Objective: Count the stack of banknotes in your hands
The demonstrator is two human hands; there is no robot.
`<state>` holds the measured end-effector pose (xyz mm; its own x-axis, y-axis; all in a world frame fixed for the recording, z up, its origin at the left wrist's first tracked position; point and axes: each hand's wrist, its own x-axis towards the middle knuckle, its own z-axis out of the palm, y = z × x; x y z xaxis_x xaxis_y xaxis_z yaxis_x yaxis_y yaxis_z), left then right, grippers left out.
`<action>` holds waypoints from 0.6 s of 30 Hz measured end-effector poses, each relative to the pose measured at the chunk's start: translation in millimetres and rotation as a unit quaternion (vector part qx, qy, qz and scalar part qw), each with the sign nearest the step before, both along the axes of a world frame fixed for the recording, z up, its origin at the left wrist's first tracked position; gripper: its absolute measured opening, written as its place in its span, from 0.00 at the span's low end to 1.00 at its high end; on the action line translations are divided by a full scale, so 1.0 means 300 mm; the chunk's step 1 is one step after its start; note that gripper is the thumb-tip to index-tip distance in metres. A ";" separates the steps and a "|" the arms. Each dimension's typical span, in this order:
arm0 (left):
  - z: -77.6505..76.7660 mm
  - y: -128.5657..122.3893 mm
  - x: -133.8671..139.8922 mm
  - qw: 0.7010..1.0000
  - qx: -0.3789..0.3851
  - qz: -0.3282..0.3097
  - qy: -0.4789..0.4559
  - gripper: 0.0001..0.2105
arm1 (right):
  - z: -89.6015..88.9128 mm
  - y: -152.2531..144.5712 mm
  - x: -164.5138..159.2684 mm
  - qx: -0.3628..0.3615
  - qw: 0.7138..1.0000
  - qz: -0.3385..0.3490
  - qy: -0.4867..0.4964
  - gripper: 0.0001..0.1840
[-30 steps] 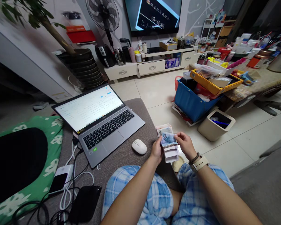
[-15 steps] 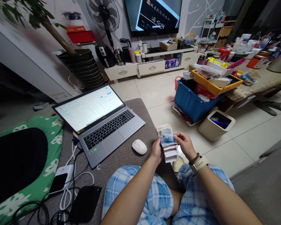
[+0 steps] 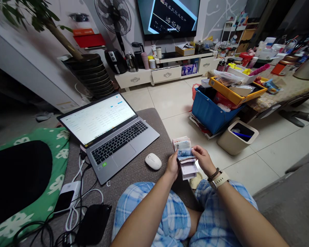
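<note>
A fanned stack of banknotes (image 3: 184, 153) is held between both hands above the edge of the grey cushioned seat. My left hand (image 3: 172, 165) is closed on the stack's left side, thumb on top. The fingers of my right hand (image 3: 203, 158) pinch the right edge of a blue note in the stack. Paler notes stick out above the blue one, and whitish-purple ones hang below it. Just left of my left hand lies a white computer mouse (image 3: 153, 161). A laptop (image 3: 118, 142) stands unfolded beyond it, its screen lit.
Cables and a white power strip (image 3: 70, 192) lie at the left beside a black pouch (image 3: 93, 223). A beige bin (image 3: 233, 140) and a loaded blue box (image 3: 211, 113) stand on the floor at right, beside a cluttered table (image 3: 296, 85).
The banknotes have shifted and tilted slightly in the hands, and the lower ones spread a little more to the right. Both hands keep nearly the same place.
</note>
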<state>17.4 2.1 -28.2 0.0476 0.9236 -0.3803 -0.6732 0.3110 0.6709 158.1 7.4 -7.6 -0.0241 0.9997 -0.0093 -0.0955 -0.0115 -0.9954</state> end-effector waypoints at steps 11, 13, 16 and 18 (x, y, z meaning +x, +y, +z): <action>0.016 -0.004 0.001 1.000 -0.008 -0.004 -0.004 0.15 | 0.000 -0.004 0.002 0.004 1.000 0.025 -0.005 0.16; 0.017 -0.003 0.002 1.000 -0.009 -0.003 -0.009 0.16 | -0.001 -0.004 0.003 0.005 1.000 0.022 -0.009 0.17; 0.018 -0.002 0.001 1.000 -0.014 0.000 -0.018 0.17 | 0.007 -0.005 0.003 0.007 1.000 0.018 -0.020 0.17; 0.022 -0.002 0.001 0.999 -0.018 -0.003 -0.028 0.18 | 0.015 -0.006 0.003 0.009 0.999 0.017 -0.027 0.18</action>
<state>17.7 1.5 -21.6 0.0748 0.9088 -0.4104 -0.7070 0.3386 0.6209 159.1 5.6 -3.2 -0.0576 0.9983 0.0057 -0.0420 0.0033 -0.9991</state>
